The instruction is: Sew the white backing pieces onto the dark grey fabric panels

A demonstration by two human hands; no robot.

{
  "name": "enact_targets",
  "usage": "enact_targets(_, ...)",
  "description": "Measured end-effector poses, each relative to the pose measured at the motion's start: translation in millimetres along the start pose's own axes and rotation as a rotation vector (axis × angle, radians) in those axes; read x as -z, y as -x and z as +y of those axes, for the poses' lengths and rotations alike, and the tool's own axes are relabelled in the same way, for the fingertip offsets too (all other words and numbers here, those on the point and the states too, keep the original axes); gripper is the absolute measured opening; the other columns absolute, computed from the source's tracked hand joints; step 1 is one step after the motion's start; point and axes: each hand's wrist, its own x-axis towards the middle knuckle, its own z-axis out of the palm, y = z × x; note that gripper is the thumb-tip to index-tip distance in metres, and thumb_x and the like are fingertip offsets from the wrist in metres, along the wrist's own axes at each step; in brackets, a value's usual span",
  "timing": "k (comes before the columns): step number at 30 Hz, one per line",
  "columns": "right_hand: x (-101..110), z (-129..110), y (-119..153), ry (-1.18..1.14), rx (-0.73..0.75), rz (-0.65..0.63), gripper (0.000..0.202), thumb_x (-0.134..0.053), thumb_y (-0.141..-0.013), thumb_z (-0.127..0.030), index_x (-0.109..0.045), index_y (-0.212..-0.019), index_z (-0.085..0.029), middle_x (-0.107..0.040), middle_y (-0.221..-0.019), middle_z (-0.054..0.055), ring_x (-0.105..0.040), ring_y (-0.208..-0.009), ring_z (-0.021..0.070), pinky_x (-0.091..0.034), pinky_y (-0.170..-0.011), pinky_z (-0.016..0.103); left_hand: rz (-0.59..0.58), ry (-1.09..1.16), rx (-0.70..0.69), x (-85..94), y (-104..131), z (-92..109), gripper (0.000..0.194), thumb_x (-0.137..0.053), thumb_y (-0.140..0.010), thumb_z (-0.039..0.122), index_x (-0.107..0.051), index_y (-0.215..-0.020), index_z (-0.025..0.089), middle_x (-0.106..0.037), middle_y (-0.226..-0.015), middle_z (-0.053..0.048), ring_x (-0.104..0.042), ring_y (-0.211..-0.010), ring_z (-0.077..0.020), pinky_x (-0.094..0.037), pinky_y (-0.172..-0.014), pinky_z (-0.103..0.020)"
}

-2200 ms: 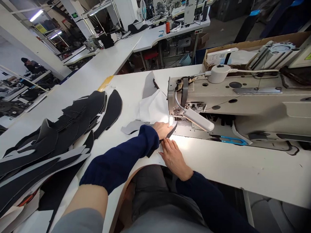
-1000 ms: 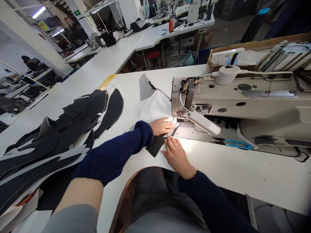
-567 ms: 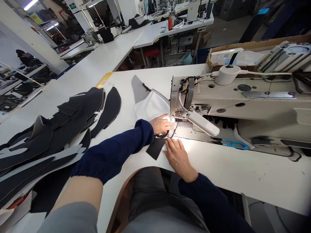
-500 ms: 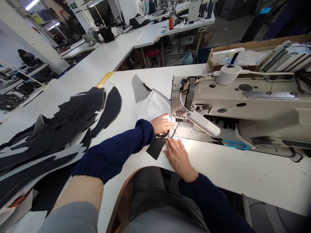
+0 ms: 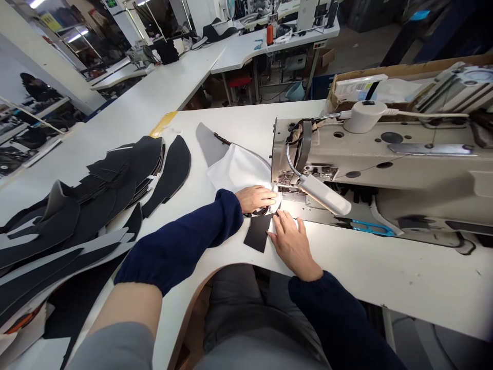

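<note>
My left hand (image 5: 254,199) lies with its fingers stretched out, pressing on white fabric (image 5: 241,167) just left of the sewing machine's (image 5: 370,139) needle area. My right hand (image 5: 291,241) rests palm down, fingertips on the edge of a black fabric strip (image 5: 259,234) in front of the needle area. A grey fabric panel (image 5: 210,144) with a dark zipper-like edge (image 5: 222,139) extends from the white fabric at its far end. The needle itself is too small to make out. A lit lamp (image 5: 325,194) hangs over the stitching spot.
Stacked dark cut panels (image 5: 127,167) lie on the left of the white table (image 5: 204,226), with a single dark panel (image 5: 169,174) beside them. Blue-handled thread snips (image 5: 372,227) lie by the machine's base. A cardboard box (image 5: 412,74) stands behind the machine.
The black strip has moved forward and right, closer to the needle area, with my right hand moving along. The grey panel's far end has shifted left. My left hand has barely moved.
</note>
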Motion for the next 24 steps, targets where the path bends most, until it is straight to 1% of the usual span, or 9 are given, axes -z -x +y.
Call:
enact_targets(3,-2.5,3.4,0.1,-0.031,0.025,-0.011,0.042,-0.039,-0.096,-0.03,-0.047,-0.129,-0.005,-0.044,-0.139,0.018,-0.036,-0.129,0.0314,-0.025,-0.103,0.053,0.007,0.007,0.027,-3.0,-1.0,0.3,0.035,-0.049,-0.087,0.012,-0.057,-0.12,0.016,-0.053,-0.133,-0.008,-0.047,-0.118,-0.0188,-0.037,-0.1,-0.031)
enact_targets(6,-3.1,4.8,-1.1,-0.079,0.053,-0.012,0.04,-0.04,-0.096,-0.03,-0.048,-0.128,-0.007,-0.047,-0.135,0.019,-0.037,-0.127,0.0317,-0.026,-0.103,0.054,0.016,-0.013,0.099,-7.5,-4.4,4.3,0.034,-0.047,-0.09,0.018,-0.055,-0.124,0.016,-0.053,-0.132,-0.008,-0.049,-0.114,-0.0196,-0.037,-0.099,-0.034)
enact_targets(8,-2.6,3.1,-1.9,-0.11,0.079,-0.005,0.038,-0.038,-0.096,-0.027,-0.05,-0.125,-0.006,-0.051,-0.129,0.02,-0.039,-0.125,0.0308,-0.028,-0.103,0.052,0.012,-0.02,0.157,-10.6,-6.3,8.4,0.032,-0.047,-0.092,0.024,-0.056,-0.122,0.016,-0.057,-0.128,-0.008,-0.052,-0.106,-0.0194,-0.036,-0.099,-0.035)
enact_targets(10,-2.2,-0.1,-2.0,-0.119,0.116,-0.009,0.036,-0.037,-0.095,-0.024,-0.052,-0.122,-0.005,-0.053,-0.123,0.02,-0.042,-0.121,0.0296,-0.029,-0.103,0.05,0.007,-0.019,0.193,-13.0,-7.5,12.1,0.03,-0.048,-0.092,0.025,-0.058,-0.118,0.016,-0.06,-0.123,-0.008,-0.053,-0.1,-0.0189,-0.034,-0.101,-0.035)
enact_targets(12,-2.5,-3.2,-1.6,-0.1,0.149,-0.023,0.036,-0.037,-0.095,-0.021,-0.052,-0.121,-0.002,-0.053,-0.121,0.021,-0.043,-0.119,0.0294,-0.029,-0.104,0.048,0.003,-0.012,0.193,-14.1,-7.7,14.4,0.028,-0.047,-0.092,0.025,-0.06,-0.115,0.015,-0.061,-0.121,-0.007,-0.053,-0.097,-0.0187,-0.034,-0.1,-0.033)
enact_targets(16,-6.1,-6.0,-1.4,-0.033,0.177,-0.028,0.036,-0.037,-0.095,-0.02,-0.051,-0.121,0.001,-0.053,-0.12,0.022,-0.042,-0.12,0.0302,-0.03,-0.104,0.048,0.011,-0.005,0.186,-14.3,-6.2,12.7,0.028,-0.047,-0.092,0.028,-0.061,-0.114,0.018,-0.06,-0.122,-0.005,-0.052,-0.096,-0.0186,-0.038,-0.092,-0.031)
enact_targets(20,-8.4,-5.4,-6.8,-0.013,0.163,-0.02,0.038,-0.041,-0.094,-0.022,-0.051,-0.121,0.003,-0.053,-0.119,0.024,-0.042,-0.119,0.0315,-0.032,-0.103,0.048,0.05,-0.006,0.196,-17.9,-7.0,6.7,0.027,-0.045,-0.093,0.03,-0.061,-0.113,0.021,-0.06,-0.122,-0.002,-0.051,-0.096,-0.0182,-0.039,-0.09,-0.032)
enact_targets(24,-5.6,-4.8,-12.9,0.002,0.126,-0.013,0.041,-0.044,-0.093,-0.025,-0.051,-0.122,0.004,-0.054,-0.117,0.024,-0.045,-0.115,0.0324,-0.032,-0.102,0.049,0.081,0.023,0.235,-20.8,-9.5,4.1,0.028,-0.044,-0.094,0.026,-0.06,-0.115,0.02,-0.058,-0.125,-0.004,-0.052,-0.097,-0.017,-0.042,-0.09,-0.03)
